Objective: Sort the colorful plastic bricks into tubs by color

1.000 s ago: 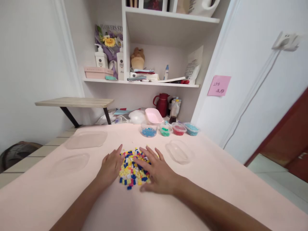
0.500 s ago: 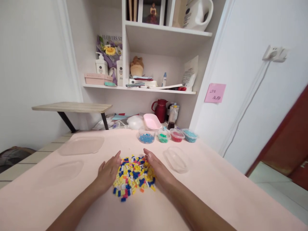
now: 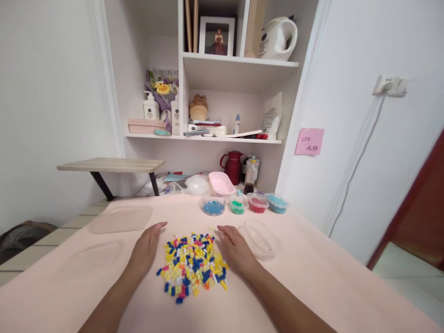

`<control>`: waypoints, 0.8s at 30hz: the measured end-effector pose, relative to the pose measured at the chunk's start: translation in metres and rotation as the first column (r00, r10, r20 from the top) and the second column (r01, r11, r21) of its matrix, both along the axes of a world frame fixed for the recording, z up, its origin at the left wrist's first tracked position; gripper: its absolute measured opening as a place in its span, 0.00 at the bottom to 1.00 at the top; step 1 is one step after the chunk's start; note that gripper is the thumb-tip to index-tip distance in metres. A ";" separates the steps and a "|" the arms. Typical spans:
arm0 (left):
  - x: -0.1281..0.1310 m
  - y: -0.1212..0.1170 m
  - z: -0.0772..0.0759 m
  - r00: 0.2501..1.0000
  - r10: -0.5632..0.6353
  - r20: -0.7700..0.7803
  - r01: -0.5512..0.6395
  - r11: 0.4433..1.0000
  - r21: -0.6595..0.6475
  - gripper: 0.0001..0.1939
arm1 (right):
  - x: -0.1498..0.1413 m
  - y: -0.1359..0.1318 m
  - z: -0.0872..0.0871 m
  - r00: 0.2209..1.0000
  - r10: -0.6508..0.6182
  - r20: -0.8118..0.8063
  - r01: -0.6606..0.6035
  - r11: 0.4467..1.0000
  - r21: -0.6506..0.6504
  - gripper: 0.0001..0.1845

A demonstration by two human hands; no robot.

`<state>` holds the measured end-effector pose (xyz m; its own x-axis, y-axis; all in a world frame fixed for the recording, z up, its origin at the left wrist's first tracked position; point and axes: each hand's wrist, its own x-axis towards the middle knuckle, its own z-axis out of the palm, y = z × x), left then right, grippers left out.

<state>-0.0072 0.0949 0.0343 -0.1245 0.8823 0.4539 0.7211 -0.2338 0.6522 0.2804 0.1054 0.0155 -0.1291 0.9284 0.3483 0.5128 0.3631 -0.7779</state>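
Head view: left hand [image 3: 147, 245] has pulled left of bricks [image 3: 194, 264], right hand [image 3: 237, 249] right; both slack, nothing visibly held (bricks now uncovered, reachable).

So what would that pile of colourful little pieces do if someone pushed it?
The pile of pieces would probably spread rather than move as one block, since they lie loose, with a few strays at the edges. Being small and blocky, they are likely light and apt to skid or tumble rather than roll.
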 end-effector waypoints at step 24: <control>-0.002 0.008 -0.008 0.998 0.063 -0.008 -0.064 0.986 -0.153 0.24 | -0.001 -0.018 0.017 0.962 0.252 0.108 -0.255 0.967 0.019 0.14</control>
